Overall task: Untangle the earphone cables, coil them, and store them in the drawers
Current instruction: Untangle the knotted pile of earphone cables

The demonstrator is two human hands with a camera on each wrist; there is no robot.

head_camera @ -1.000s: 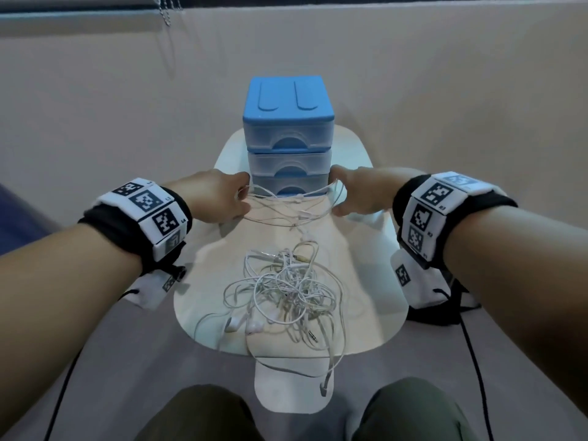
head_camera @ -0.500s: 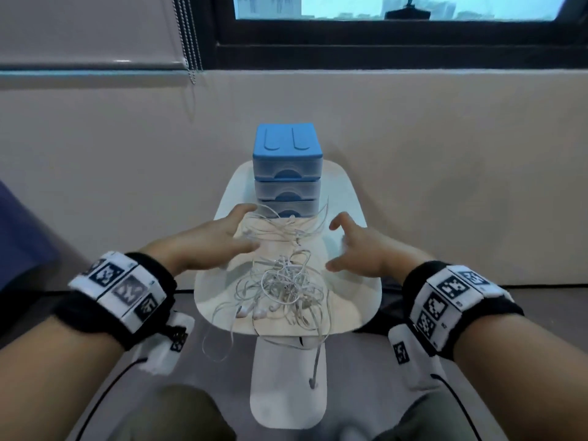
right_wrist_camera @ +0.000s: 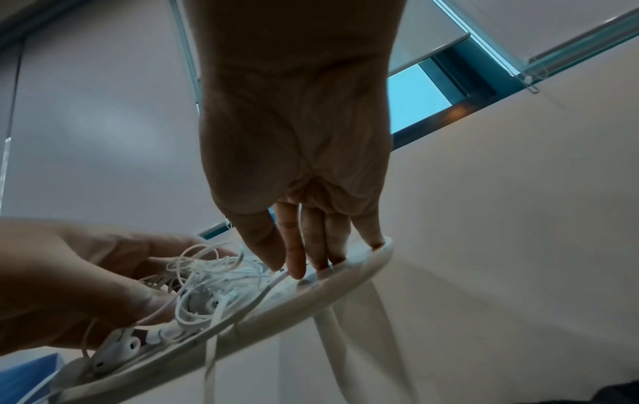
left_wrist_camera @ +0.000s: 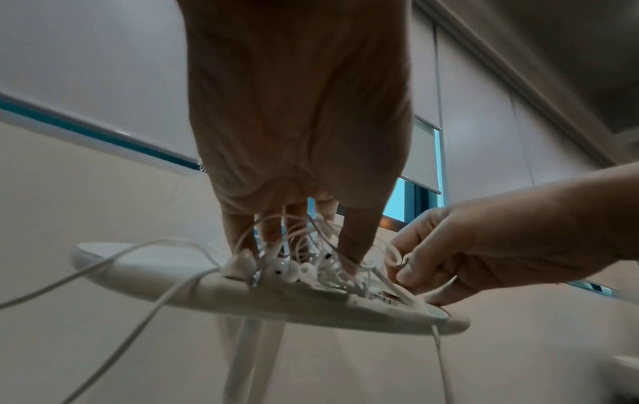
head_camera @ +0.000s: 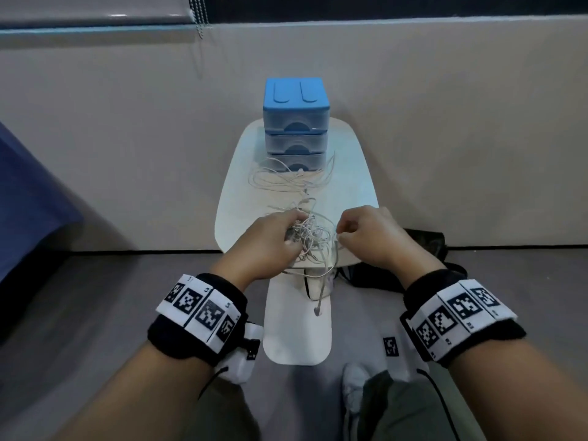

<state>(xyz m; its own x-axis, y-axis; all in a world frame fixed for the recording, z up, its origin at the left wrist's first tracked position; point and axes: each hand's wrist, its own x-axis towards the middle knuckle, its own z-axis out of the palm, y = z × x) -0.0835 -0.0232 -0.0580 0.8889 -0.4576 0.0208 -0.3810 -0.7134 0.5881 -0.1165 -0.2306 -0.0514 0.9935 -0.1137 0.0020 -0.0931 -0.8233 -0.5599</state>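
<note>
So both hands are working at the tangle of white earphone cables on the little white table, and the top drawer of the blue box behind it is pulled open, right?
Not quite. All three drawers of the blue drawer box are closed, as the head view shows. The rest holds: the left hand and right hand are both at the tangle of earphone cables on the white table.

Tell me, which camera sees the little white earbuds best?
The left wrist view: the earbuds sit close up and sharp, just under the left hand. The right wrist view shows one earbud clearly at the table edge. The head view hides them under the hands; only tangled cable shows.
</note>
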